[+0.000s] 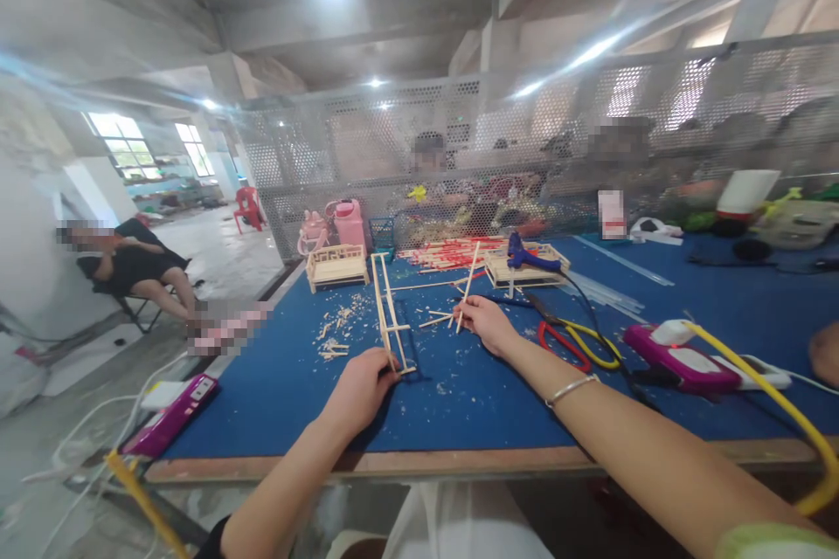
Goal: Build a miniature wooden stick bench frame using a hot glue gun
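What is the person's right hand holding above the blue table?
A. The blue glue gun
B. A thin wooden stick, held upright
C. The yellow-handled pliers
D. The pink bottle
B: the right hand pinches a thin wooden stick that stands nearly upright over the blue table, while the blue glue gun rests apart on a small wooden frame further back.

A blue glue gun [528,258] is laid on a small stick-built frame [524,269] at the far side of the blue tabletop [275,384]. Another small wooden bench [336,265] is set at the far left. Red and yellow pliers [580,342] are seen beside a pink device [678,358]. Wood shavings [337,327] are scattered about.
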`<state>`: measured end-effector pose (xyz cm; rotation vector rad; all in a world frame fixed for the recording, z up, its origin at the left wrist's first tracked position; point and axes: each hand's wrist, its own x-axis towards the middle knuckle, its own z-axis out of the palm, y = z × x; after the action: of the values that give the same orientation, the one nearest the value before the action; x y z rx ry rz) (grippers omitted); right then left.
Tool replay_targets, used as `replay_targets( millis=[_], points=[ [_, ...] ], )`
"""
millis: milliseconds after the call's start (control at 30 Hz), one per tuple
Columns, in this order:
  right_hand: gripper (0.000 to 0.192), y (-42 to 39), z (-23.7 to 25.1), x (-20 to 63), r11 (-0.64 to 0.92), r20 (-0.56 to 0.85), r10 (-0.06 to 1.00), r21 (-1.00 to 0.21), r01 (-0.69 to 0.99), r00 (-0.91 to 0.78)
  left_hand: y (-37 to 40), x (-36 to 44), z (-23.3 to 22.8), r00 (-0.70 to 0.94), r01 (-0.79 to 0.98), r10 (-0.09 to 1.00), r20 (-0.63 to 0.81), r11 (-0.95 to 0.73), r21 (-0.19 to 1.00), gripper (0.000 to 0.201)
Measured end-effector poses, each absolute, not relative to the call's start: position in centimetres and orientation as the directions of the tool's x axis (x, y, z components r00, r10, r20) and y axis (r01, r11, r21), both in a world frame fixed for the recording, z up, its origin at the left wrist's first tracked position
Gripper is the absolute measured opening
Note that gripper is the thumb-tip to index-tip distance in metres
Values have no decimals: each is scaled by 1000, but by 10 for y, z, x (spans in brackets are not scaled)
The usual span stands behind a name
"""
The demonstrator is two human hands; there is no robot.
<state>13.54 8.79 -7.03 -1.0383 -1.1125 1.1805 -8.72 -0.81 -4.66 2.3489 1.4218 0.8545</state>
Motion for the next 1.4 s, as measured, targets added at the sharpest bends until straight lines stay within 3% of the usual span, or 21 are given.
replay_targets(
  millis=[267,467,667,767,900,1000,1400],
  points=[
    [16,89,-79,141,160,158,987,-984,-79,40,-1,-85,-33,248,674,922,296,-384,631,7],
    [17,86,-79,141,239,242,970,-961,142,2,3,-87,-22,161,609,955,247,-293,737,17],
    [7,75,-74,149,346,400,916,-777,527,-12,-1,-91,-31,204,650,948,245,-318,690,10],
    [20,70,-63,141,457,475,866,-621,637,-159,-3,-91,-40,249,675,930,271,-367,640,7],
    [23,70,-48,111,702,393,711,-437,562,-583,-5,-91,-48,283,698,914,291,-404,591,6],
    [25,76,-47,93,792,288,590,-387,472,-754,-7,-90,-49,297,710,904,308,-425,562,7],
    [22,80,-63,100,867,317,471,-337,366,-823,5,-81,-47,331,778,919,216,-395,489,13]
  ],
)
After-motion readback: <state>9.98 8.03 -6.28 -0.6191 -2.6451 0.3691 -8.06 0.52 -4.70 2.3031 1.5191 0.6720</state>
